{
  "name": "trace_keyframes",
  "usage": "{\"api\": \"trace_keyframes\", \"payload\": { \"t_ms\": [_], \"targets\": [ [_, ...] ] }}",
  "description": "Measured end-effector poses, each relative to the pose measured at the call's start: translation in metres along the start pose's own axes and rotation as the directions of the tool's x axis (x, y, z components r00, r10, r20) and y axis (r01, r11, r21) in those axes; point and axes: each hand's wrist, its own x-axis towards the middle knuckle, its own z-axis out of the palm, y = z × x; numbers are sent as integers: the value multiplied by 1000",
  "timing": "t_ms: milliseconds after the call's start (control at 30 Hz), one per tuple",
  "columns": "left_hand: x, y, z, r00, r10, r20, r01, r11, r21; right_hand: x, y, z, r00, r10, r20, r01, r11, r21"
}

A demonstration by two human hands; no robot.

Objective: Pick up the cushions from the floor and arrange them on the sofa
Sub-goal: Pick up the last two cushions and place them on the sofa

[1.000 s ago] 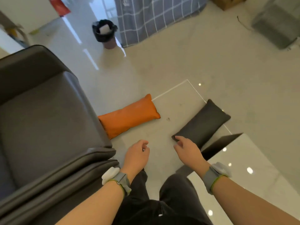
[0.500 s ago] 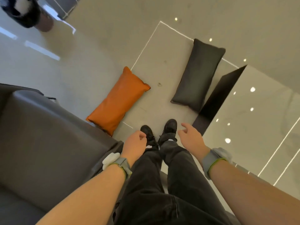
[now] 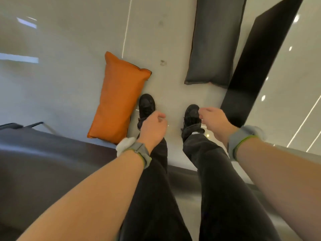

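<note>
With my left hand [image 3: 152,126] and right hand [image 3: 214,120] loosely curled and empty, I should bend and grip the long orange leather cushion [image 3: 118,98] beside the dark grey sofa [image 3: 43,162] at mid-length.

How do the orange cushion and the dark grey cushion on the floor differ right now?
The orange cushion is bright and fully in view; the dark grey cushion is dull and cut off by the top edge. The orange one's near end lies against the sofa, beside the left shoe; the grey one lies farther off. Both lie flat on the floor, unheld.
</note>
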Motion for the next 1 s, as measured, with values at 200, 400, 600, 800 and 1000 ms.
{"api": "trace_keyframes", "payload": {
  "t_ms": [200, 400, 600, 800, 1000],
  "targets": [
    [152, -3, -22, 983, 167, -78, -155, 978, 141, 136, -21, 56, 988, 146, -49, -116, 911, 395],
    [301, -23, -18, 934, 356, -22, -297, 809, 507, 271, -15, 112, 964, 197, 177, -262, 802, 537],
    [408, -48, -8, 909, 411, -70, -214, 603, 768, 357, -14, 114, 969, 227, 97, -230, 687, 689],
    [448, -56, 5, 887, 395, -240, -60, 612, 788, 410, -6, 115, 958, 220, 182, -276, 558, 783],
    [445, -56, 12, 914, 313, -260, 50, 547, 836, 417, -18, 127, 944, 270, 188, -308, 525, 794]
  ]
}}
